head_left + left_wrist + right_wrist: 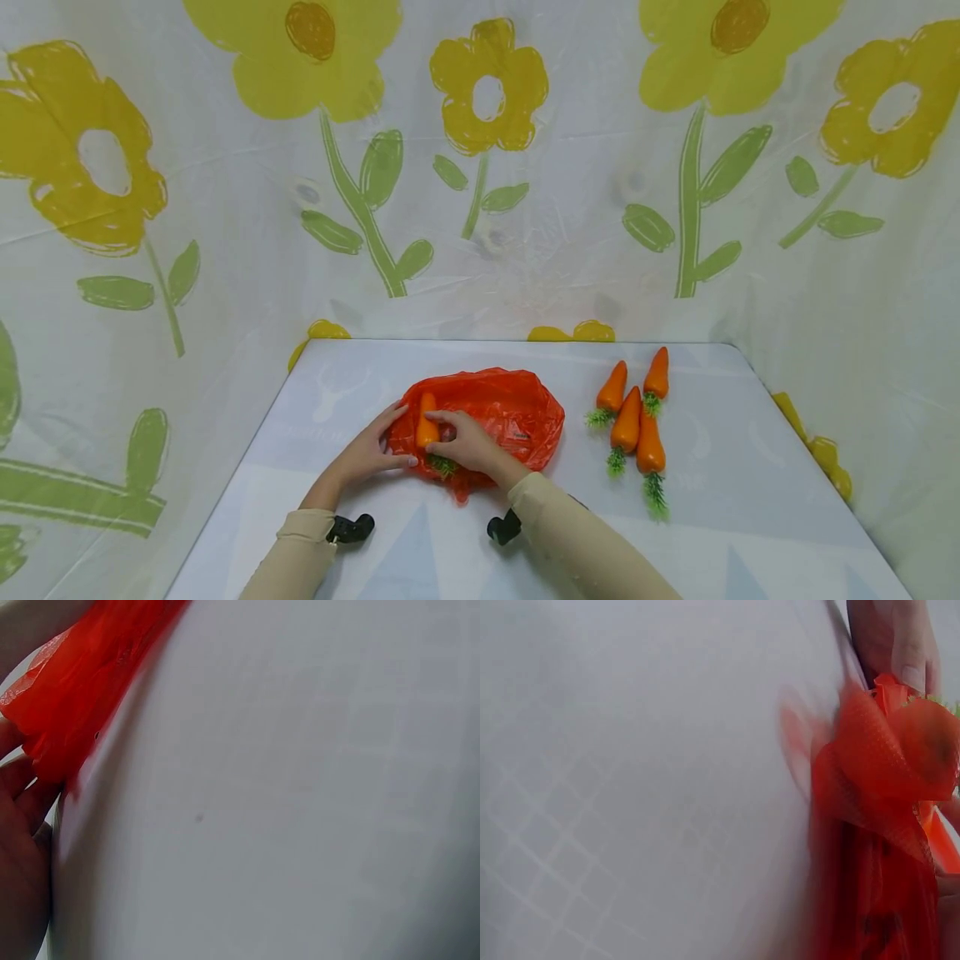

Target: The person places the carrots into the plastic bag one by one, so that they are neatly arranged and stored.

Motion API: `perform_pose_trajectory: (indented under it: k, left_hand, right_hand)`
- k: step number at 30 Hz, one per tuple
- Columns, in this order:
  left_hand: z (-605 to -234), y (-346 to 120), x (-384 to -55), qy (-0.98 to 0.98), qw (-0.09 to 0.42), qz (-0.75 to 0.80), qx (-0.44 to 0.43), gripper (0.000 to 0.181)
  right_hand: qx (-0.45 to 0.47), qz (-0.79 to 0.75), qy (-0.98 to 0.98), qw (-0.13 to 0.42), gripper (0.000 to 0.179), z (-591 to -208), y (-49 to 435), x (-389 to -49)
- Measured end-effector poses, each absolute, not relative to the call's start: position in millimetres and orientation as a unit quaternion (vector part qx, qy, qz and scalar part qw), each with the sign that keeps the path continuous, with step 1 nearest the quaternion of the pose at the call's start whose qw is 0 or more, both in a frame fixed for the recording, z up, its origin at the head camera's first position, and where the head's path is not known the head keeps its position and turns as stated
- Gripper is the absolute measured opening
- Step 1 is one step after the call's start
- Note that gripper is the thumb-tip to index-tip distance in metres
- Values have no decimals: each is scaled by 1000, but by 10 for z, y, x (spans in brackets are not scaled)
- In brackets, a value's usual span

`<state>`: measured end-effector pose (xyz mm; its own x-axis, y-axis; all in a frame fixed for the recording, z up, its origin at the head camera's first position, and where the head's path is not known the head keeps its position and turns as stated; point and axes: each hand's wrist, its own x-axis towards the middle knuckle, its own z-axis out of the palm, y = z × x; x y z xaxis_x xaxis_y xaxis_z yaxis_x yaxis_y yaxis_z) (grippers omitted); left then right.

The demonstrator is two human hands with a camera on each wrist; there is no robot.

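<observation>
A crumpled red plastic bag (517, 408) lies on the table with its mouth spread. My left hand (365, 452) holds the bag's left edge, thumb toward me and fingers at the far side. In the left wrist view, fingers (22, 784) touch the red plastic (82, 682). With thumb and fingers, my right hand (468, 442) pinches an orange toy carrot (427, 423) over the left part of the bag. The carrot's tip points away from me and its green leaves (442, 467) toward me. In the right wrist view the bag (877, 772) partly hides the carrot.
Several more toy carrots (626, 429) lie in a group to the right of the bag. Black wrist-camera mounts (351, 528) sit at both wrists. A white table (735, 433) stands against a flower-printed curtain (570, 250) at the back and sides.
</observation>
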<state>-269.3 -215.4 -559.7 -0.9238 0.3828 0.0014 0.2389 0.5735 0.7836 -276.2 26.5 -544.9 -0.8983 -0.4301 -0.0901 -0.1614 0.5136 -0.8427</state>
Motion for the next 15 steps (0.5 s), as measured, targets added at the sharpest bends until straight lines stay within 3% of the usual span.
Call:
perform_pose_trajectory:
  k: [15]
  left_hand:
    - [-5594, -2150, -2691, 885, 85, 424, 173, 101]
  right_hand:
    - [-169, -468, 855, 145, 53, -5441, 278, -2734]
